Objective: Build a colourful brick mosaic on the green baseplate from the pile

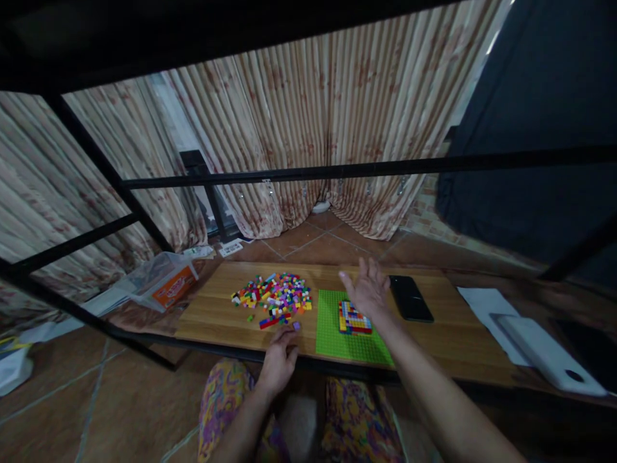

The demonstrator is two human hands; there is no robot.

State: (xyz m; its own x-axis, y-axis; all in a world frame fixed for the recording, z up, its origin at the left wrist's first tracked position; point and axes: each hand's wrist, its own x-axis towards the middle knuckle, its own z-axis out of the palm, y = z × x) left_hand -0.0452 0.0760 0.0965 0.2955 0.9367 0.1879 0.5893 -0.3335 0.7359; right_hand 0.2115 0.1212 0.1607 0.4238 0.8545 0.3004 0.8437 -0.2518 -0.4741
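Note:
My left hand (281, 360) rests at the near edge of the wooden board, its fingers loosely bent and the thumb apart. Its fingertips lie beside a small purple brick (296, 326) and just below a short row of red and blue bricks (274, 321). No brick shows in this hand. Over the green baseplate (330, 341) my right hand (369, 289) is raised with fingers spread, holding nothing visible. Below it a multicoloured brick structure (355, 321) sits on the baseplate, partly covered by the hand and forearm.
Loose bricks form a pile (277, 292) on the wooden board (207, 312). A black phone (411, 298) lies right of the baseplate. Left stands a clear plastic box (159, 280); right, a white device (549, 354) on paper. A black metal bar (337, 171) crosses beyond the board.

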